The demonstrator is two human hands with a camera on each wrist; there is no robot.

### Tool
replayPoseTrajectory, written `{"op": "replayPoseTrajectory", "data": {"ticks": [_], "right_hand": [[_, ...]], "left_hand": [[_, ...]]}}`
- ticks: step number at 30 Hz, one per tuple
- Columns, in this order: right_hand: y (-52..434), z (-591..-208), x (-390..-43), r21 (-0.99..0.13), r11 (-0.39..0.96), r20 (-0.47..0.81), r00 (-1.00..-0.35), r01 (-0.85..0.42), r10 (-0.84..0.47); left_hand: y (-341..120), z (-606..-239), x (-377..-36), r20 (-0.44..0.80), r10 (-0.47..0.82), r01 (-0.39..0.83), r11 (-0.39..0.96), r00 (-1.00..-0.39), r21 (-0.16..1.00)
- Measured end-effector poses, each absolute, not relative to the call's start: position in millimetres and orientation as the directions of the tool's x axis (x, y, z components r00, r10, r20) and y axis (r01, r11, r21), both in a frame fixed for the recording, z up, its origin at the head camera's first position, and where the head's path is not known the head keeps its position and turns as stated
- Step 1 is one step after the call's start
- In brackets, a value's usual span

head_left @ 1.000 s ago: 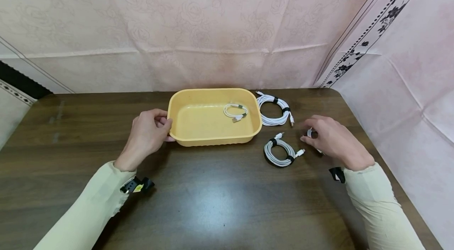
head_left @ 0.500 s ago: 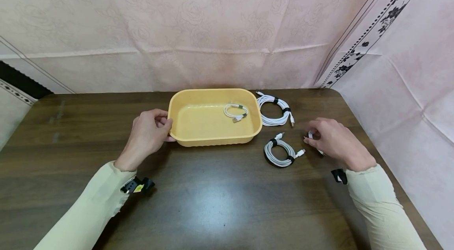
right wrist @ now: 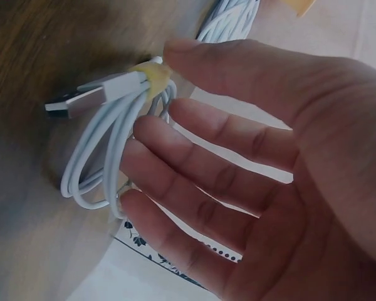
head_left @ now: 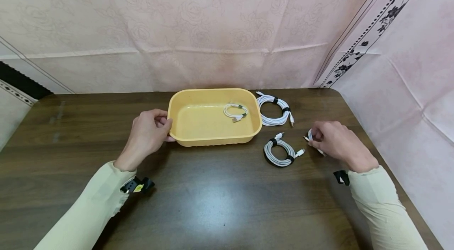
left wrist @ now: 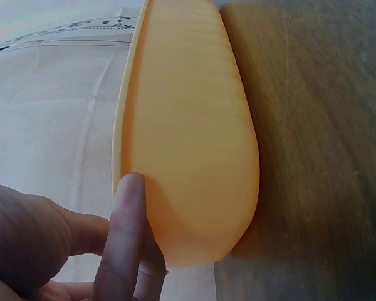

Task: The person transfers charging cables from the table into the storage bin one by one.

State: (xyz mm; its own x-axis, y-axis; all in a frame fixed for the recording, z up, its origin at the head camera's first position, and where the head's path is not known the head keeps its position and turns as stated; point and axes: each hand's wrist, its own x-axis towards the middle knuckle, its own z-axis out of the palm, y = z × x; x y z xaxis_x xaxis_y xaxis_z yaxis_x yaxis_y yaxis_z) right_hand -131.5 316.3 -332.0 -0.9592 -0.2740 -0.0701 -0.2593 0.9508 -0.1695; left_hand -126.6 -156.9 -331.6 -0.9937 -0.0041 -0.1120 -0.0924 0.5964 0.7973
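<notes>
Dark wood-grain table (head_left: 220, 202), pink floral sheeting behind and to the right. Landmark: 1 yellow tray (head_left: 177, 118), centre-rear.

- Small white cable (head_left: 235, 111): inside the tray, right half.
- Large white coil (head_left: 274, 109): just right of the tray's far corner.
- Black-tied coil (head_left: 279, 152): right of the tray's near corner.
- Left hand (head_left: 147, 135): at the tray's left end, fingers curled against its wall, thumb over the rim.
- Right hand (head_left: 335, 141): well right of the tray, fingers loosely bent round a short cable bundle (right wrist: 113, 144) with a yellow tie.

Risk, judged: the loose hold could let loops slip or the USB plug (right wrist: 72, 103) snag when lifted.
</notes>
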Motion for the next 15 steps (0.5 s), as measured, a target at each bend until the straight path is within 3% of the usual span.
{"op": "replayPoseTrajectory", "data": {"ticks": [15], "right_hand": [[317.2, -338.0, -131.2, -0.152, 0.961, -0.096, -0.964, -0.232, -0.248]], "left_hand": [[-157.1, -332.2, -127.2, -0.111, -0.005, -0.092, 0.599, -0.994, 0.796]]}}
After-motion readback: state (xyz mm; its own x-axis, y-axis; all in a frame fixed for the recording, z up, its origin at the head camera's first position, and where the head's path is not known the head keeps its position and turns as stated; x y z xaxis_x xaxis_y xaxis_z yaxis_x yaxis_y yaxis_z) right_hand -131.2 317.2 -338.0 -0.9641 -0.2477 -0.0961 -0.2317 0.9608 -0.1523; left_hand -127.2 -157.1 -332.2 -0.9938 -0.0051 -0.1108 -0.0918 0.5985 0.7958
